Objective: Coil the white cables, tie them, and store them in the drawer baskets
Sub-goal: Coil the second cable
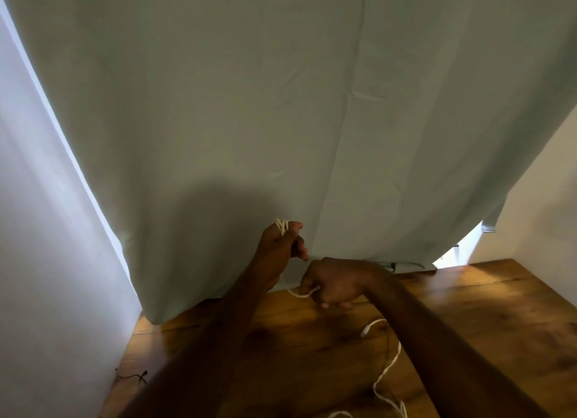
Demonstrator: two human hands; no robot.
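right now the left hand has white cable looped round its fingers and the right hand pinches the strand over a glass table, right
Not quite: the table is wooden, not glass, as the head view shows. The left hand does have white cable looped round its fingers, and the right hand pinches the strand.

Cable: white cable (387, 374), thin and twisted
Coiled end: a few loops wound around the left hand's fingers (282, 227)
Loose end: trails in curves across the wooden counter (484, 317)

The white cable (385, 377) runs off the bottom edge, its far end hidden behind the right forearm (437, 349).
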